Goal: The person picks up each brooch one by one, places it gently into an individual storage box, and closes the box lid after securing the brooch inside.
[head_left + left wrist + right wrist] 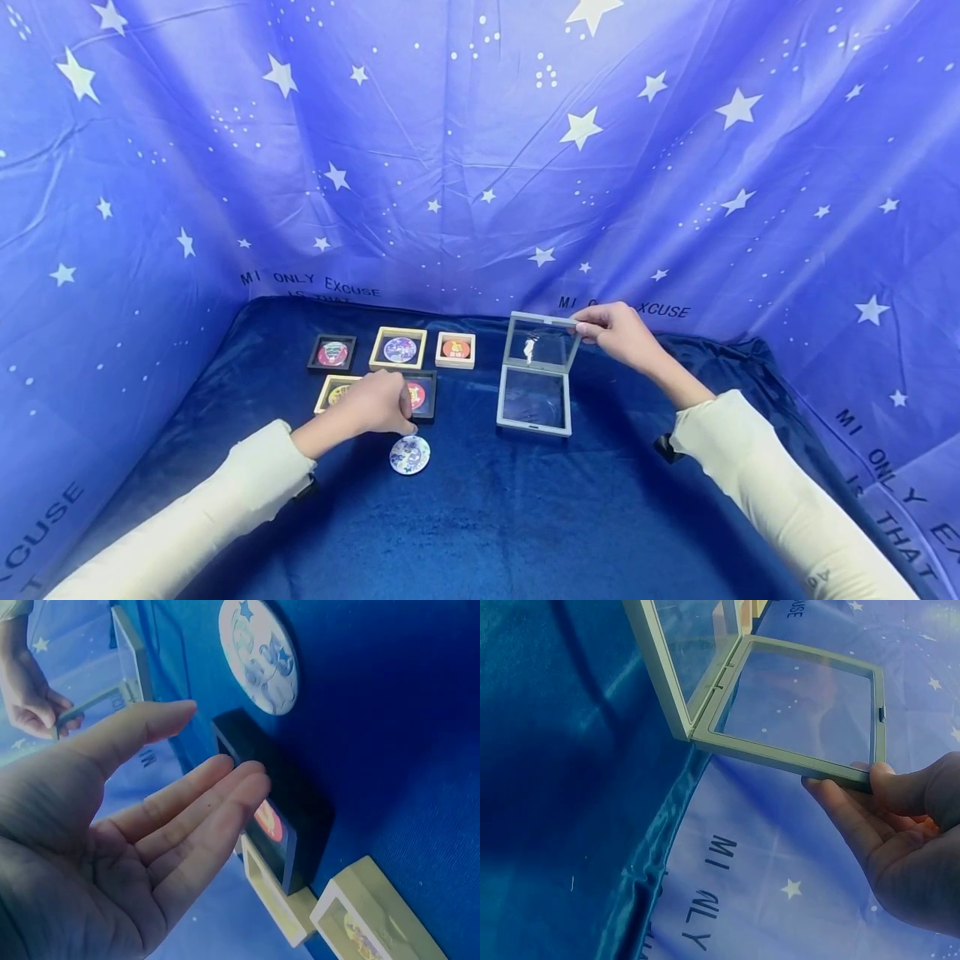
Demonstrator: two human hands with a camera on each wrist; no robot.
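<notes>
A round white badge (pixel 409 456) with blue and purple print lies flat on the dark blue cloth (pixel 525 517). My left hand (pixel 378 402) hovers right by its far edge; in the left wrist view the fingers are extended and hold nothing, with the badge apart from them. Below that hand sits a black frame (pixel 289 787) with a red disc. On the right, a grey hinged display frame (pixel 502 404) with clear film stands unfolded, one half down and the other raised. My right hand (pixel 618 336) pinches the raised half's upper right corner between thumb and fingers.
Behind the left hand are more small framed discs: a black frame (pixel 312 358), a large cream frame (pixel 397 365), a small cream frame (pixel 455 363) and another cream frame (pixel 321 393), partly hidden. Starry blue curtain (pixel 450 125) encloses the back and sides.
</notes>
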